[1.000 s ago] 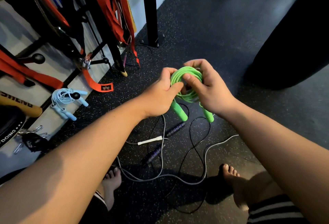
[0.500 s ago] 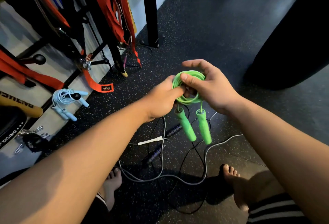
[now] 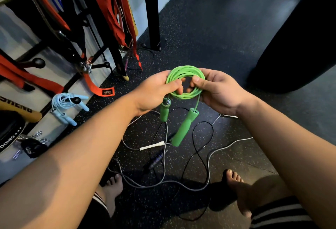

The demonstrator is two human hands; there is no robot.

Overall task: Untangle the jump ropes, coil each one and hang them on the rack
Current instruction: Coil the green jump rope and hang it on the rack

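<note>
A green jump rope [image 3: 187,73] is wound into a small coil, held up in front of me. My left hand [image 3: 154,92] pinches the coil's left side and my right hand [image 3: 216,88] pinches its right side. Its two green handles [image 3: 183,128] dangle below the coil. On the dark floor beneath lie a grey rope [image 3: 209,163] with a white handle [image 3: 151,146] and a thin black rope [image 3: 198,134] with dark purple handles [image 3: 155,159], looped over each other. A light blue jump rope [image 3: 63,101] hangs coiled on a peg of the rack [image 3: 36,63] at the left.
Orange straps [image 3: 107,17] and black bands hang from the rack along the left wall. A black post [image 3: 151,10] stands behind. A large black punching bag [image 3: 298,43] fills the right. My bare feet [image 3: 234,179] stand beside the ropes on the floor.
The coil has turned flatter toward me and both hands shifted to its sides. The green handles dropped out from behind my hands and now hang freely below.
</note>
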